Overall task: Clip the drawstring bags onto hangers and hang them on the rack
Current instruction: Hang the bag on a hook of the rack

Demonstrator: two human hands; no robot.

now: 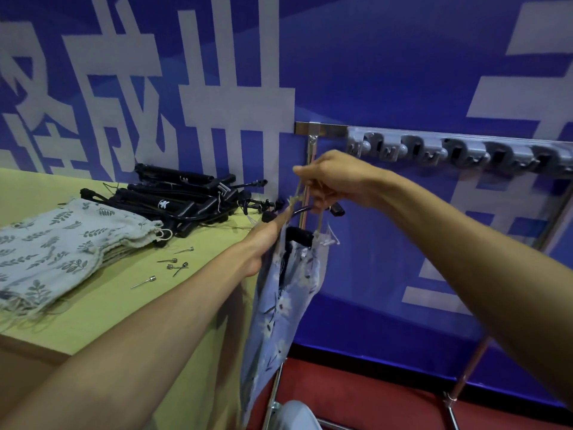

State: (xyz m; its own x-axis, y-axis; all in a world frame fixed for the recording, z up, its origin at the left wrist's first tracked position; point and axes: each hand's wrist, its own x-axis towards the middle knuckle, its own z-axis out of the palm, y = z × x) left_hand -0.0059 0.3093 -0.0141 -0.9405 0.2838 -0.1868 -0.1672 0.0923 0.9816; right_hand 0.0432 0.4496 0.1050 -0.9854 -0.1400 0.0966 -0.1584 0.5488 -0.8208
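Note:
A blue floral drawstring bag [280, 308] hangs in the air just off the table's right edge, clipped to a black clip hanger [299, 235]. My left hand [266, 240] grips the bag's top edge at the hanger's left end. My right hand [333, 180] is closed higher up on the bag's pale drawstring, with the hanger's hook beside it. Behind them runs the metal rack [321, 129], its grey row of hooks [465, 152] stretching to the right. More pale leaf-print bags [59, 246] lie stacked on the table. A heap of black hangers [186, 197] lies beyond them.
The yellow-green table [124, 293] also holds several small metal pins [173, 263]. A blue banner wall with large white characters stands right behind the rack. The rack's chrome legs [468, 370] drop to a red floor at the lower right.

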